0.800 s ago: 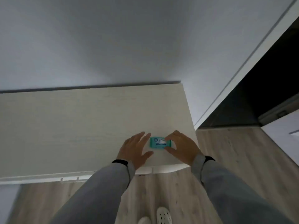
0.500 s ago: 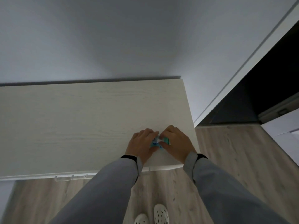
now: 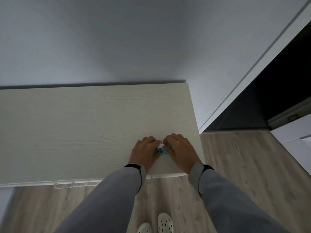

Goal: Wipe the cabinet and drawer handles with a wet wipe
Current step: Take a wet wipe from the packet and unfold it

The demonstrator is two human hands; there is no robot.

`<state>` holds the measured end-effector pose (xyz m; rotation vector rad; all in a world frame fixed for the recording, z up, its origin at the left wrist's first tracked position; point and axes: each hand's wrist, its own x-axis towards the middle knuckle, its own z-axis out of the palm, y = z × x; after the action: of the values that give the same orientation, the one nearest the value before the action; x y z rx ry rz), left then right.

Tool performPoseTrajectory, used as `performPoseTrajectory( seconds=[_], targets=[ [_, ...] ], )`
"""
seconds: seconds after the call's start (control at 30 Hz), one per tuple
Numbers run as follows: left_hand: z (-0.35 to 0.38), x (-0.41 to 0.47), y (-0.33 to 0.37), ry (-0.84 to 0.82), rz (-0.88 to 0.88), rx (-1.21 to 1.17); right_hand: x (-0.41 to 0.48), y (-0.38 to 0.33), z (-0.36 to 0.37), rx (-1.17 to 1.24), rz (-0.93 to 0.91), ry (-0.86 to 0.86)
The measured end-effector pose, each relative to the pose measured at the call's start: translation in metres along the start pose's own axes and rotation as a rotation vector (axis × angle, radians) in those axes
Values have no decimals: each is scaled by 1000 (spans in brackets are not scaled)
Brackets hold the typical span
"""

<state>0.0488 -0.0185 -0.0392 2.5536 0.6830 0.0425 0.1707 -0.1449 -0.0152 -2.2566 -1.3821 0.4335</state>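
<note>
A small teal wet-wipe packet [image 3: 161, 150] lies on the pale wood-grain top of the cabinet [image 3: 84, 128], close to the cabinet's right front corner. Both hands are on the packet. The left hand [image 3: 144, 153] covers its left end, with the fingers [image 3: 152, 140] curled down and closed on that end. The right hand [image 3: 180, 151] covers its right end, fingers likewise curled and pinched on the packet, so that only a narrow strip of teal shows between the two hands. At the packet's far edge, right where the fingertips of both hands meet, a small white bit [image 3: 161, 145] sticks up; whether it is a wipe or a torn flap cannot be told. Both arms wear grey sleeves [image 3: 117, 190] with a dark band at each wrist, and they cross the cabinet's front edge. Under that front edge, to the left of the left sleeve, a pale drawer handle [image 3: 64, 185] juts out over the wood-look floor [image 3: 235, 165]. Below the cabinet, two white perforated clogs [image 3: 165, 222] stand on the floor between the arms. Behind the cabinet rises a plain grey wall [image 3: 117, 39], and to the cabinet's right a dark doorway [image 3: 277, 91] opens.
</note>
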Motion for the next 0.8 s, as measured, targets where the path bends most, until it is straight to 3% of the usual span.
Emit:
performPoseTrajectory(
  seconds=[0.63, 0.8],
  targets=[
    [-2, 5, 20, -54, -68, 19, -22, 6, 1, 245, 184, 130],
    [-4, 10, 12, -58, -88, 39, -20, 1, -20, 393, 192, 336]
  ],
)
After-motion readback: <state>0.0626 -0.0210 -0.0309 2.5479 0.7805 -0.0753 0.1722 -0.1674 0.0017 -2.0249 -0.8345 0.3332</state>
